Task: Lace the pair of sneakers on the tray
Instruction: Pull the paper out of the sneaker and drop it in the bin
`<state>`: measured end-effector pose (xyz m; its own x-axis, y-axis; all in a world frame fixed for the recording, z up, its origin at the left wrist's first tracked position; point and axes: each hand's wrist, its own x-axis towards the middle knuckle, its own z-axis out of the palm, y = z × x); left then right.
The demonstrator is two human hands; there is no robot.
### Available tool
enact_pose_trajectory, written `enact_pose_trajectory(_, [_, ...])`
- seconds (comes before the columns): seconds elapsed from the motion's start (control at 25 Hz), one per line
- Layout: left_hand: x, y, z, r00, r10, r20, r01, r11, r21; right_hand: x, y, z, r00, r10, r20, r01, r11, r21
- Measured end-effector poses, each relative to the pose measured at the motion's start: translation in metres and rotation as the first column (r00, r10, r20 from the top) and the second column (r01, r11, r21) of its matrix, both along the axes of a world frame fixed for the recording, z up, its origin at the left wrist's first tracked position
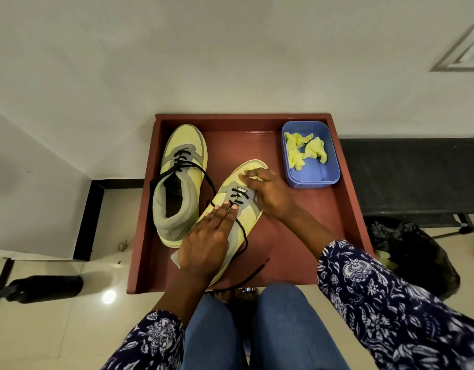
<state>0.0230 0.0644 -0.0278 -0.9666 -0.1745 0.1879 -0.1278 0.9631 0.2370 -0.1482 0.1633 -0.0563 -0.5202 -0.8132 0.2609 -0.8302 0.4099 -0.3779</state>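
Lacing the second sneaker, lower eyelets done.
Left hand [203,244] rests flat on the near sneaker [246,217], fingers straight; right hand [268,193] curls over its toe, grasp hidden. Loose lace [245,244] needs threading upward next. Both shoes sit on the tray [345,209]; far sneaker [182,166] seems laced.

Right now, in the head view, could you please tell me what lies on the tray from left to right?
Left sneaker → right sneaker, with both hands on it → blue tub holding yellow cloth pieces. All sit inside the red tray.
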Motion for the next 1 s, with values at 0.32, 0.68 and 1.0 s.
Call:
enact_pose_trajectory(0.32, [0.001, -0.002, -0.002, 1.0, -0.011, -0.021, 0.011, 1.0, 0.017, -0.019, -0.003, 0.012, 0.934, -0.316, 0.164, 0.291, 0.943, 0.159])
enact_pose_trajectory(0.68, [0.001, -0.002, -0.003, 0.999, -0.008, -0.033, 0.008, 1.0, -0.01, -0.022, -0.055, 0.029, 0.96, -0.273, 0.065, 0.227, 0.891, 0.394])
enact_pose_trajectory(1.0, [0.001, -0.001, -0.001, 1.0, 0.013, 0.013, -0.013, 1.0, 0.007, -0.014, -0.055, 0.029, 0.984, 0.094, 0.154, -0.149, 0.904, 0.401])
